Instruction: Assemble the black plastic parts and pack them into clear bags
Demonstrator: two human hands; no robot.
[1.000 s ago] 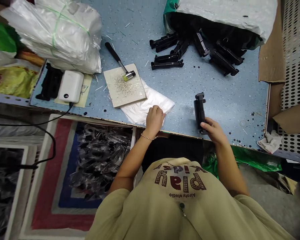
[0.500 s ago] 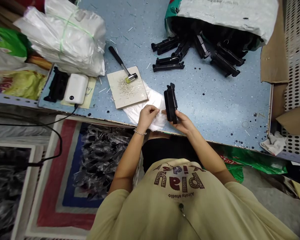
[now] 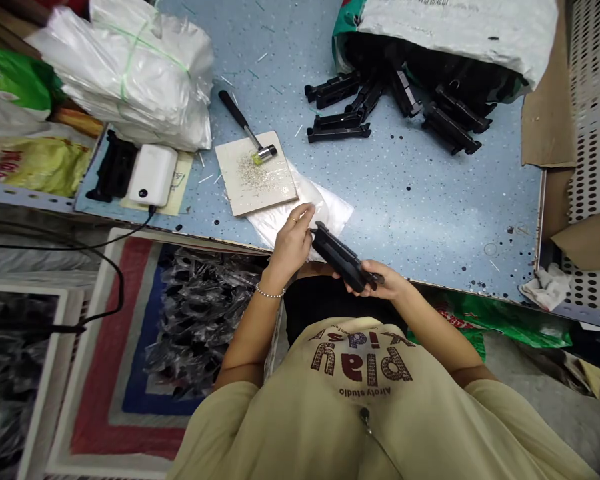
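Slanting right of one square board (image 3: 281, 185), one black part (image 3: 341, 259) is clasped in the closed grip of the right hand (image 3: 384, 280); the left hand (image 3: 291, 243) is held palm-down, partly open, contact unclear.

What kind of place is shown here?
It looks like a small workshop bench for hand assembly or packing: many similar black parts spill from a big sack, a hammer lies across a board, and clear bags sit tied in a bundle.
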